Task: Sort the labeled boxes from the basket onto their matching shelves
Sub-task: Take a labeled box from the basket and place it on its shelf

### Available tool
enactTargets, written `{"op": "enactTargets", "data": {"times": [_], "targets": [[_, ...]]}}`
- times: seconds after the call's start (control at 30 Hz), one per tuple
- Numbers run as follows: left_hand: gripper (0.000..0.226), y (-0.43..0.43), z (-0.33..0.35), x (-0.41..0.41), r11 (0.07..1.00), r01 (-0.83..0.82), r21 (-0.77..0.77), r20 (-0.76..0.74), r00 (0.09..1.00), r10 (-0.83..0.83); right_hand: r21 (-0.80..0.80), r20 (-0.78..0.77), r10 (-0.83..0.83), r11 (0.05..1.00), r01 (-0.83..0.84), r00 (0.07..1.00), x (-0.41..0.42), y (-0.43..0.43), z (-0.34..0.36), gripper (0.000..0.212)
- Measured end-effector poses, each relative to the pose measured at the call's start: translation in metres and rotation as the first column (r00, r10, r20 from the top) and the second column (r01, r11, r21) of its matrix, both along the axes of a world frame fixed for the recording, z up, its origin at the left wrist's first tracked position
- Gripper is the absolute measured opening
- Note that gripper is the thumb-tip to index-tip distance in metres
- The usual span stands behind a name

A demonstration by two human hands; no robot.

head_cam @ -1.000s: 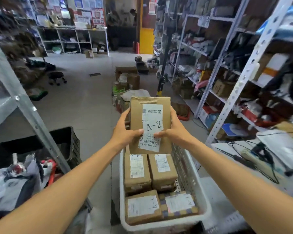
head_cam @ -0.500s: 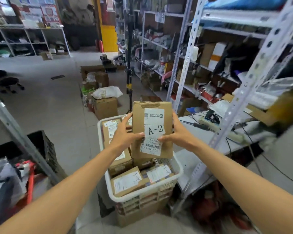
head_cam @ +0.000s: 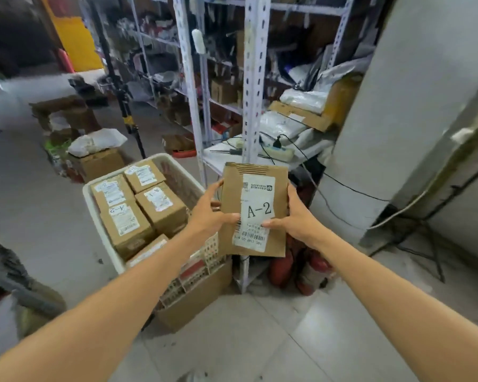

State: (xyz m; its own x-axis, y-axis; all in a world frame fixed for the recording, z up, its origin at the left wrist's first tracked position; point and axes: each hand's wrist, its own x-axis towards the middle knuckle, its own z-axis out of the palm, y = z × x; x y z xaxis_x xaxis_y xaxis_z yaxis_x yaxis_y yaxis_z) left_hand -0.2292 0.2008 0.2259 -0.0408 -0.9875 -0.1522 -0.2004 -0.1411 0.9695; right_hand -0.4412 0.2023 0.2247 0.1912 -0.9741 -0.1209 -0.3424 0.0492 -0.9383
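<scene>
I hold a flat brown cardboard box upright in front of me; its white label reads "A-2". My left hand grips its left edge with the thumb across the front. My right hand grips the right edge, thumb on the label. The white plastic basket stands to the left of the held box, on top of a cardboard carton, and holds several labelled brown boxes. A metal shelf rack with perforated white posts rises directly behind the held box.
A grey concrete pillar fills the right. A low shelf holds a power strip, cables and white parcels. Red extinguishers sit under the rack. Cartons and a black tripod pole stand on the floor behind the basket.
My view has swung right: the basket slid to the left of the frame, and the rack and pillar came in. Both hands keep the same grip on the A-2 box.
</scene>
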Motion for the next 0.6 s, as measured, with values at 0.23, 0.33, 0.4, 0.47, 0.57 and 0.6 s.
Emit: {"op": "enactTargets", "data": {"times": [0.23,0.33,0.4,0.47,0.57,0.6], "targets": [[0.086,0.01,0.011,-0.137,0.959,0.274,-0.072,-0.028,0.961,-0.276,-0.033,-0.043,-0.274,0.962,0.273,0.961,-0.128,0.074,0.03,0.107],[0.088,0.015,0.02,-0.202,0.9,0.432,-0.056,-0.074,0.897,-0.435,-0.07,-0.072,-0.422,0.906,0.418,0.904,-0.18,0.116,0.044,0.114],[0.088,0.023,0.026,-0.249,0.839,0.539,-0.077,-0.096,0.833,-0.544,-0.069,-0.074,-0.533,0.846,0.529,0.843,-0.211,0.147,0.051,0.123],[0.089,0.037,0.033,-0.293,0.753,0.651,-0.096,-0.116,0.744,-0.658,-0.066,-0.059,-0.637,0.771,0.633,0.769,-0.24,0.181,0.057,0.127],[0.091,0.063,0.045,-0.351,0.598,0.792,-0.124,-0.119,0.586,-0.801,-0.104,-0.061,-0.776,0.63,0.77,0.627,-0.273,0.233,0.066,0.123],[0.091,0.072,0.05,-0.368,0.549,0.825,-0.135,-0.116,0.537,-0.836,-0.118,-0.061,-0.816,0.577,0.808,0.575,-0.28,0.25,0.068,0.119]]}}
